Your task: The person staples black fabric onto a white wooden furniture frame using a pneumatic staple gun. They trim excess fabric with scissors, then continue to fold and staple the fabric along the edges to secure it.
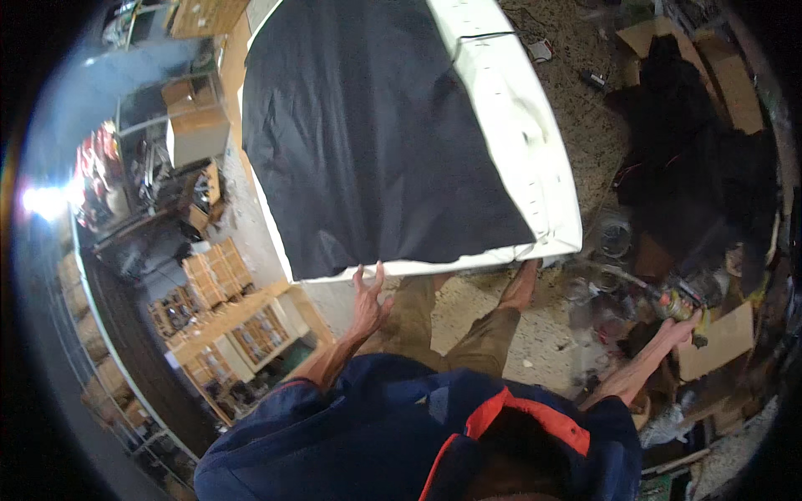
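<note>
In front of me a large panel lies covered with black cloth, with white covering showing along its right side and near edge. Short dark marks like staples run down the white strip. My left hand is at the panel's near edge, fingers apart and fingertips at the cloth's border; whether they press on it I cannot tell. Out to the right, away from the panel, my right hand is closed around what looks like an air staple gun, partly hidden by the fingers. A thin hose leads to it.
Open cardboard boxes and a heap of black cloth are on the right. Wooden frames stand low on the left, beside a cluttered rack. A small dark object lies on the speckled floor. A thin cord crosses the panel's far right.
</note>
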A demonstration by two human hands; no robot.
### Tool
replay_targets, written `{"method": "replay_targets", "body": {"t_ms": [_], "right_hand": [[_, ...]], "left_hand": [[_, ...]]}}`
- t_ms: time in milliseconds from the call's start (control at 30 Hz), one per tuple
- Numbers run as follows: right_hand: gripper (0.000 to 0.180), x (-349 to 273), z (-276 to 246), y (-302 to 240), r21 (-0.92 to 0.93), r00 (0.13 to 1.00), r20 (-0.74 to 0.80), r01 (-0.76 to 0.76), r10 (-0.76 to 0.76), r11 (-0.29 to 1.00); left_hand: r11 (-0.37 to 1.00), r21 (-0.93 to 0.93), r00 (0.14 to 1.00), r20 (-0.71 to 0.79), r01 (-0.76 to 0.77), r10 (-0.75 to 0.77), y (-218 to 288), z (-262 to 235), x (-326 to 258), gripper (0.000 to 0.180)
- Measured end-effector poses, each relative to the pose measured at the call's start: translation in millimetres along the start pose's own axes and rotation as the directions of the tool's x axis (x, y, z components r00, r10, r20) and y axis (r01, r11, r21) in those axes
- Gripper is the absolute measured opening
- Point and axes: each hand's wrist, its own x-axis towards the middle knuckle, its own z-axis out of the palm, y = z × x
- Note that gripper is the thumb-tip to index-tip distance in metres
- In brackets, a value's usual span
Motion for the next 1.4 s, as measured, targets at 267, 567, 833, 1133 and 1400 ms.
{"method": "replay_targets", "body": {"t_ms": [267, 567, 833, 1133, 1400], "right_hand": [[0.019, -359.2, 64.9, -166.2, -0.353, 0.81, 0.523, 0.489, -0.265, 0.798], [0.02, -674.1, 66.3, -2.4, -0.616, 0.512, 0.77, 0.442, 0.38, 0.652], [0.033, -732.3, 76.0, 102.6, -0.442, 0.223, 0.85, 0.795, 0.478, 0.416], [0.022, -733.6, 99.0, 119.0, -0.67, 0.34, 0.646, 0.681, 0.684, 0.294], [0.013, -760.8, 118.8, 114.6, -0.744, 0.355, 0.595, 0.583, 0.721, 0.326]], "left_hand": [[0.992, -0.129, 0.983, -0.183, 0.0, -0.024, -4.0, 23.0, -8.8, 0.096], [0.983, -0.181, 0.958, -0.281, -0.001, -0.051, -11.2, 34.2, -6.3, 0.09], [0.975, -0.188, 0.961, -0.268, -0.119, 0.066, -38.4, 36.2, -10.8, 0.081], [0.938, -0.299, 0.925, -0.375, -0.177, 0.055, -47.5, 51.7, -7.4, 0.034], [0.97, -0.199, 0.939, -0.339, -0.14, 0.067, -51.4, 64.1, -1.7, 0.038]]}}
